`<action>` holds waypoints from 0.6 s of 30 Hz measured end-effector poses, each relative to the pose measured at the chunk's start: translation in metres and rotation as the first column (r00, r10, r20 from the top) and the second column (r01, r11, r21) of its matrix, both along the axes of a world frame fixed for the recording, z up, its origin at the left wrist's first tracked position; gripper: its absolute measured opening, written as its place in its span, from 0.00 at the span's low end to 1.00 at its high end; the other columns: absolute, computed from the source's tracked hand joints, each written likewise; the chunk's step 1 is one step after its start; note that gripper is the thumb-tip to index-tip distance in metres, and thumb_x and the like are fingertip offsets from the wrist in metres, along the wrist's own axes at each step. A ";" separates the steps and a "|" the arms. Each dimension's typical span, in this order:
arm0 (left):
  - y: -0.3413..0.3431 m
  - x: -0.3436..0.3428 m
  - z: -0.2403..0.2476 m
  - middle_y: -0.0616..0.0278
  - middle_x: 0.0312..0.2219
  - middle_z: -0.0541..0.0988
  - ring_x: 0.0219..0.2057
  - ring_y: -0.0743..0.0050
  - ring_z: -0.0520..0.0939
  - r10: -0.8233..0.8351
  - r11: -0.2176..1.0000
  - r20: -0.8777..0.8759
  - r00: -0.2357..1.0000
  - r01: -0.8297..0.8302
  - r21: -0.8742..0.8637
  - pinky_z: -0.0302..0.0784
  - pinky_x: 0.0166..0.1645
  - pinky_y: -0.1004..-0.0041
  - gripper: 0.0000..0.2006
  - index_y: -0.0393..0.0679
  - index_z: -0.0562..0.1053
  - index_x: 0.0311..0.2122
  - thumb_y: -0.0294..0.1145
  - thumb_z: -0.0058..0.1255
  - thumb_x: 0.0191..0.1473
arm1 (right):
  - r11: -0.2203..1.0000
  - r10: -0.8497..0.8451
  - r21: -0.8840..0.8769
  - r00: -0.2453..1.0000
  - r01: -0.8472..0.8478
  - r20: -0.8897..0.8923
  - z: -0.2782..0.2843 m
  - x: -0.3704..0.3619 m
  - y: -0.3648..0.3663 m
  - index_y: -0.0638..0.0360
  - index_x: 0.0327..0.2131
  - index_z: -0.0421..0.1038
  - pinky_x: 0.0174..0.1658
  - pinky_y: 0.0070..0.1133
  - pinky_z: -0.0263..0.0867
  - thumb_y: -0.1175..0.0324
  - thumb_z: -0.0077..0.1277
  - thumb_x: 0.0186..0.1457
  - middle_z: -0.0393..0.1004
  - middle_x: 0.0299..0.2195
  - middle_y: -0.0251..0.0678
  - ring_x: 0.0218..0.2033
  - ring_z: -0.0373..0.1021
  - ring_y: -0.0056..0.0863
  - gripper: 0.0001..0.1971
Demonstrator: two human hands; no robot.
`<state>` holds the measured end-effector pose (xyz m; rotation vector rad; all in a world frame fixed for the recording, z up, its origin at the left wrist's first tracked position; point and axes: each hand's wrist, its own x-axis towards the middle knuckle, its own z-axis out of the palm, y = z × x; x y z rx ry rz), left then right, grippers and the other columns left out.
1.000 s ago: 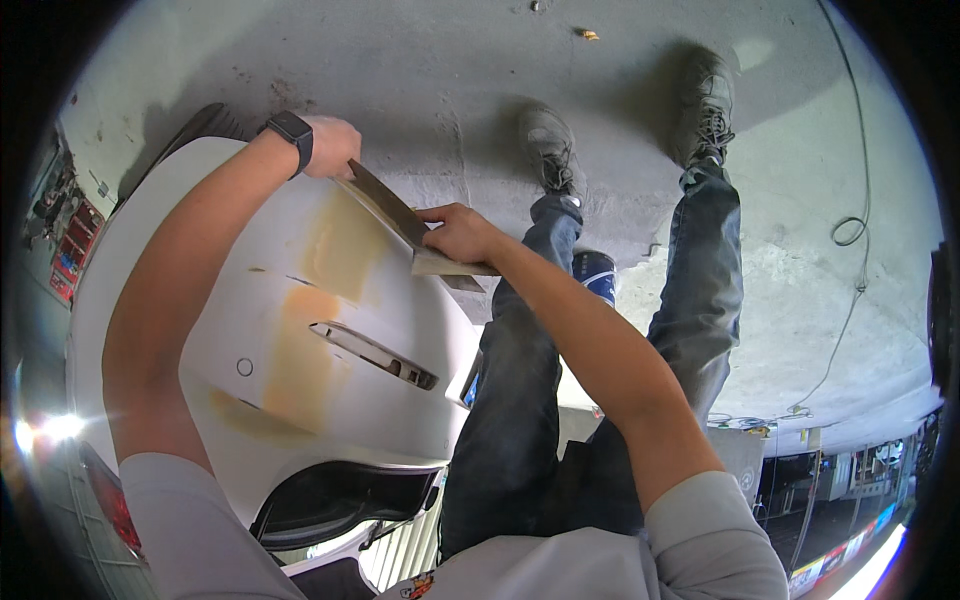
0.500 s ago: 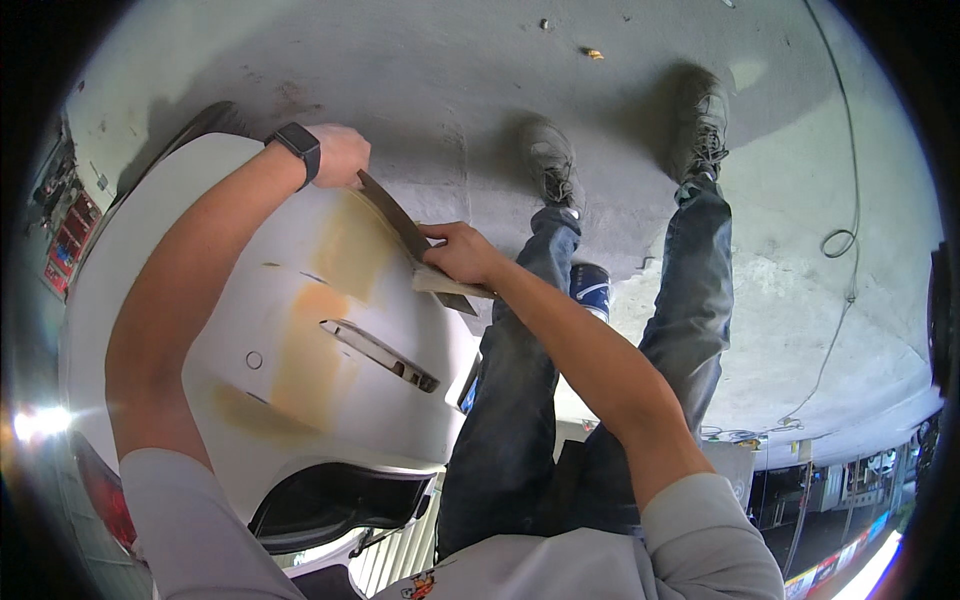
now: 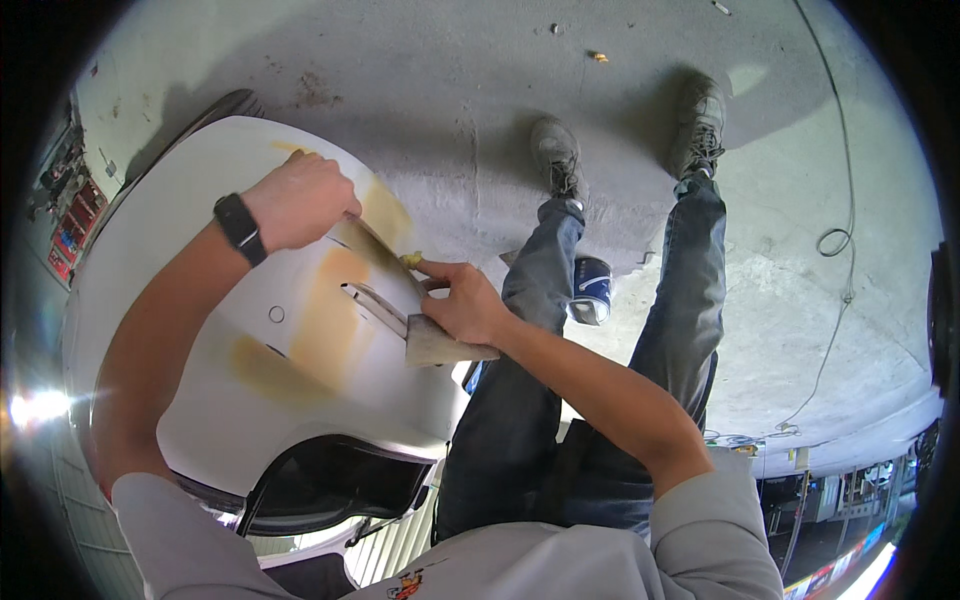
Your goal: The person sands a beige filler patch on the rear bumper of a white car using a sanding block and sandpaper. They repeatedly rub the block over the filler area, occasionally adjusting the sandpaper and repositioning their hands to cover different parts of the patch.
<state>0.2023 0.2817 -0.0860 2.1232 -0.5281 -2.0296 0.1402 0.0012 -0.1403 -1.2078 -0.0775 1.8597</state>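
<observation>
My left hand (image 3: 300, 200), with a black watch at the wrist, is closed on the far end of a long thin dark strip (image 3: 382, 248). That strip slants across a white car body panel (image 3: 220, 300) and runs to my right hand (image 3: 465, 302), whose fingers grip its near end. Below the right hand's fingers a flat grey-brown plate (image 3: 450, 346) sticks out; how it is held is partly hidden. A small yellow lump (image 3: 410, 259) sits by the right fingertips. Tan filler patches (image 3: 335, 280) mark the panel around a narrow slot (image 3: 375, 308).
A dark blue and white can (image 3: 591, 290) stands on the concrete floor between my legs. A thin cable (image 3: 845, 200) with a loop lies at the right. Small scraps (image 3: 600, 57) lie on the far floor. A dark opening (image 3: 335, 485) cuts into the car's near side.
Both hands and the strip have moved nearer to me across the panel, the left hand also leftward. The plate beneath my right hand has turned and shows more of its face.
</observation>
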 end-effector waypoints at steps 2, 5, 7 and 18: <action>-0.007 0.004 0.022 0.60 0.28 0.82 0.39 0.57 0.82 -0.056 0.998 -0.011 0.998 0.056 0.042 0.73 0.45 0.60 0.14 0.57 0.81 0.44 0.25 0.51 0.57 | 1.000 -0.021 0.005 1.000 0.021 -0.008 0.012 -0.003 -0.002 0.52 0.59 0.74 0.49 0.29 0.73 0.70 0.54 0.49 0.82 0.44 0.47 0.41 0.80 0.43 0.29; -0.015 0.008 0.047 0.61 0.28 0.82 0.41 0.57 0.81 -0.037 0.993 0.011 0.999 0.035 0.112 0.71 0.46 0.60 0.15 0.57 0.82 0.44 0.24 0.50 0.56 | 0.999 -0.040 0.027 0.999 0.040 -0.002 0.029 0.001 -0.004 0.55 0.58 0.74 0.51 0.29 0.72 0.71 0.55 0.49 0.82 0.45 0.49 0.43 0.80 0.44 0.28; -0.019 0.009 0.059 0.59 0.27 0.83 0.37 0.57 0.83 -0.006 0.995 0.066 0.998 0.000 0.096 0.72 0.51 0.58 0.13 0.54 0.84 0.40 0.26 0.49 0.57 | 0.999 -0.016 0.027 1.000 0.017 -0.012 0.038 0.010 -0.006 0.59 0.58 0.74 0.54 0.28 0.71 0.70 0.56 0.49 0.81 0.47 0.48 0.46 0.79 0.41 0.29; -0.016 0.030 -0.083 0.48 0.33 0.84 0.39 0.45 0.83 0.136 0.990 -0.039 0.990 -0.138 -0.028 0.77 0.49 0.55 0.10 0.48 0.84 0.40 0.27 0.53 0.57 | 0.998 0.061 0.002 0.974 -0.063 0.218 -0.081 0.026 -0.013 0.49 0.56 0.77 0.47 0.33 0.74 0.65 0.53 0.51 0.83 0.37 0.47 0.37 0.79 0.47 0.26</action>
